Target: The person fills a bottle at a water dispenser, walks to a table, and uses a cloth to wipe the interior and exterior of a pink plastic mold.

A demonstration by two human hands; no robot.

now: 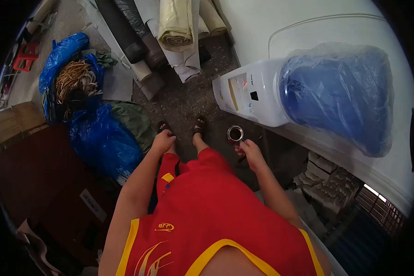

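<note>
My right hand (248, 150) is closed around the side of a small cup (235, 133) with a shiny metal rim and a dark inside. It holds the cup upright in front of me, below the front of a white water dispenser (262, 87). A large blue water bottle (336, 96) under clear plastic is mounted on the dispenser. Over my left foot hangs my left hand (163, 141), its fingers loosely curled in and nothing showing in them. The nearest thing to that hand is a dark green sheet (133, 119) on the floor.
Blue plastic bags (106, 140) and a bundle of tan cord (76, 80) lie on the left, beside a dark red panel (46, 179). Rolls of material (175, 27) lie ahead. A white surface (354, 170) runs along the right, with stacked pale items (329, 179) below.
</note>
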